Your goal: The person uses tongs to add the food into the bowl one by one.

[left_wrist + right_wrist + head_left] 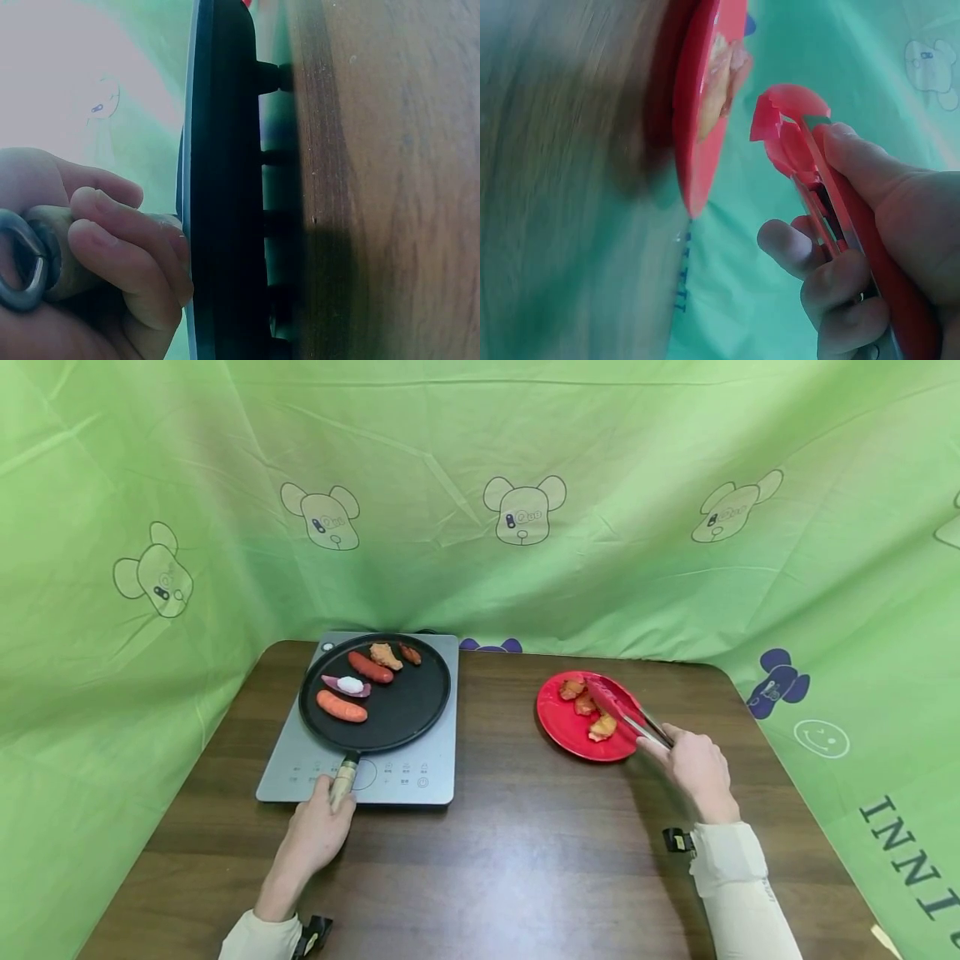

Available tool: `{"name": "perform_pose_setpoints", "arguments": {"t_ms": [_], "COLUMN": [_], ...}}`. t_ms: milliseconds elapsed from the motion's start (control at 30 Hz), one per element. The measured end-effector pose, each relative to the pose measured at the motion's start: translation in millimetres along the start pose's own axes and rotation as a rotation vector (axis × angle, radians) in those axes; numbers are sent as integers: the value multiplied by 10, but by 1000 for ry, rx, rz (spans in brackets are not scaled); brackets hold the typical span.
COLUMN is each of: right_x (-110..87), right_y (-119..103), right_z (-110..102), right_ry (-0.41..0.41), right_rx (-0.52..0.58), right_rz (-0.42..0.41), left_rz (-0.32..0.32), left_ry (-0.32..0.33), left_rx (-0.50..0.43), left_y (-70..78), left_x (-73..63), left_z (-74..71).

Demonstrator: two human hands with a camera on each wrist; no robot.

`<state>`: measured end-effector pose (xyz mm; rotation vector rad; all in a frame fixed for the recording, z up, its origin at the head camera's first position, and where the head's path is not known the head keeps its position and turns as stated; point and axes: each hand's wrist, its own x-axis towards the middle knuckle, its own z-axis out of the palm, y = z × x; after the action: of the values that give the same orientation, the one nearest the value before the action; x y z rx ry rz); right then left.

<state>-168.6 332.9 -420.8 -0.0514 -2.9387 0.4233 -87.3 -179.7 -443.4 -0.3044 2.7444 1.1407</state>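
My left hand [317, 828] grips the light handle [344, 781] of a round black frying pan [408, 710]; in the left wrist view its fingers [139, 244] curl round the handle's ringed end. In the pan lie two sausages [342, 706] [371, 667], a purple piece topped with white [348, 686], a breaded drumstick-like piece [386, 656] and a small reddish-brown piece [410, 653]. My right hand [696, 768] holds red-tipped tongs [611, 700] over a red plate [558, 722] with browned food pieces [602, 727]. In the right wrist view the tongs' tips look close together, with no food visible between them.
The pan sits on a silver induction cooktop [438, 777] with touch controls along its front. Both cooktop and plate stand on a dark wooden table [487, 852]. Green cloth [450, 568] with bear drawings hangs behind and at the sides.
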Motion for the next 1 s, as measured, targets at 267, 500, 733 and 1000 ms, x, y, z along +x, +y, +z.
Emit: {"name": "perform_pose_setpoints", "arguments": {"t_ms": [267,500,733,1000], "right_x": [-68,-97,-106,-59], "right_y": [-121,-275,-458,-678], "right_z": [-24,-51,-41,5], "right_ry": [31,74,95,77], "right_rx": [24,51,82,117], "right_rz": [-20,-74,-108,-140], "left_rz": [-2,2,2,-7], "left_ry": [-4,-3,-3,-16], "left_rx": [-5,1,4,-14], "left_y": [-1,-10,-14,-28], "left_x": [-1,-1,4,24], "left_z": [8,9,9,13]}}
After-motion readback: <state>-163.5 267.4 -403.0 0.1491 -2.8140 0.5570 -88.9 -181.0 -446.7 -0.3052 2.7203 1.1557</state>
